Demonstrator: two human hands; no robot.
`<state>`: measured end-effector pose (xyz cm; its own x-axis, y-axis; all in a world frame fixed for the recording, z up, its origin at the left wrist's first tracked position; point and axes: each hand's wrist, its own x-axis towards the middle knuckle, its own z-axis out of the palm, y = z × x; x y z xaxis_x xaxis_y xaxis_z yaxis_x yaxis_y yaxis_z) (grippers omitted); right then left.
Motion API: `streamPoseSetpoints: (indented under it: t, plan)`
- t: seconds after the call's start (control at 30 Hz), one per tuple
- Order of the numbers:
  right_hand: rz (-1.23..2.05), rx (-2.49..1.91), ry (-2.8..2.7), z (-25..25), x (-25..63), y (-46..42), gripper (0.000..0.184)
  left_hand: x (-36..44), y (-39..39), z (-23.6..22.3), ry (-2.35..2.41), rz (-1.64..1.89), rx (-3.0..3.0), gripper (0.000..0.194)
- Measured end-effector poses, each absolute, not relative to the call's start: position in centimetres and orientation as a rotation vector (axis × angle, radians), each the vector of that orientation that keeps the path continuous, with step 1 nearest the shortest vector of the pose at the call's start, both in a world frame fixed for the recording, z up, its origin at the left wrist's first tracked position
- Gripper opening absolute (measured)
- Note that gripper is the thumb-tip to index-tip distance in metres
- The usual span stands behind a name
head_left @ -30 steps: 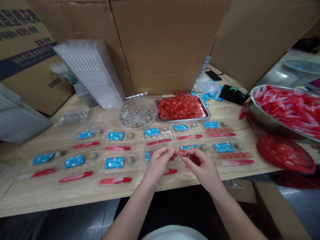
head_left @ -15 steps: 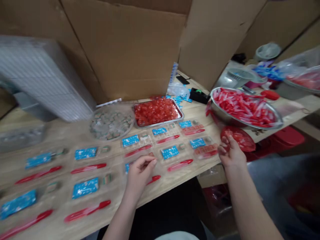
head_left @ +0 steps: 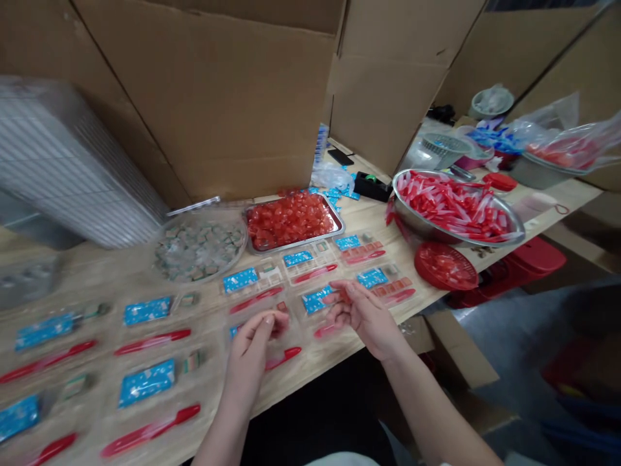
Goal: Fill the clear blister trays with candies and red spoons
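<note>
My left hand [head_left: 255,336] is closed in a pinch over a clear tray with a blue packet and a red pen-like stick [head_left: 284,357]. A small red piece [head_left: 280,307] shows at its fingertips; whether it is held cannot be made out. My right hand [head_left: 363,317], its fingers curled together, hangs over the neighbouring tray with a blue printed packet [head_left: 317,300] and a pink-red stick [head_left: 327,329]. What it holds, if anything, is hidden. Two trays at the right contain strips of red squares [head_left: 395,288].
Behind the trays stand a metal tray of red pieces [head_left: 337,223], a clear dish of small striped blocks [head_left: 198,249] and a tape dispenser [head_left: 372,186]. At right are a steel bowl of red sticks [head_left: 519,236] and a red basket [head_left: 422,272]. Clear trays are stacked left [head_left: 82,162].
My right hand has moved left from the red basket to over the trays, close to my left hand. My left hand stays over the same tray. The camera view has shifted slightly right.
</note>
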<state>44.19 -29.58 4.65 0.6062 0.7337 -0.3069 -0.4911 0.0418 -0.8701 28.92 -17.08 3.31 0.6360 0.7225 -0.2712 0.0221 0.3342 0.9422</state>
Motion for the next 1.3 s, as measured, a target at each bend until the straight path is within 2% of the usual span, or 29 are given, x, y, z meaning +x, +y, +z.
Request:
streamPoseSetpoints:
  t: [0.2,0.47,0.53,0.7,0.8,0.87,1.0,1.3]
  plan:
    - [1.168,-1.125,-0.275,5.0,42.1,-26.4,0.037,26.7,-17.0,3.7,0.79,0.443,0.65,0.026]
    - [1.458,-1.077,-0.419,4.6,38.4,-22.6,0.034,22.6,-16.2,3.1,0.858,0.62,0.756,0.025]
    - [1.332,-1.259,-0.555,4.2,38.0,-22.4,0.033,21.5,-15.9,2.8,0.88,0.647,0.777,0.025]
    - [0.691,-1.795,-1.13,2.8,38.6,-21.4,0.035,18.2,-15.5,1.7,1.059,0.704,1.153,0.017]
    - [0.473,-1.829,-1.451,2.4,38.3,-19.7,0.021,16.8,-16.0,1.0,1.06,0.71,1.583,0.014]
    - [0.373,-1.791,-1.643,2.2,37.5,-18.4,0.011,16.5,-16.5,0.5,0.949,0.67,1.834,0.02]
    - [0.359,-1.774,-1.846,1.9,35.8,-16.6,0.007,17.0,-17.2,-0.3,0.807,0.649,2.112,0.031]
    - [0.408,-1.739,-1.999,1.8,35.6,-17.2,0.009,17.1,-17.0,-0.9,0.758,0.583,2.246,0.029]
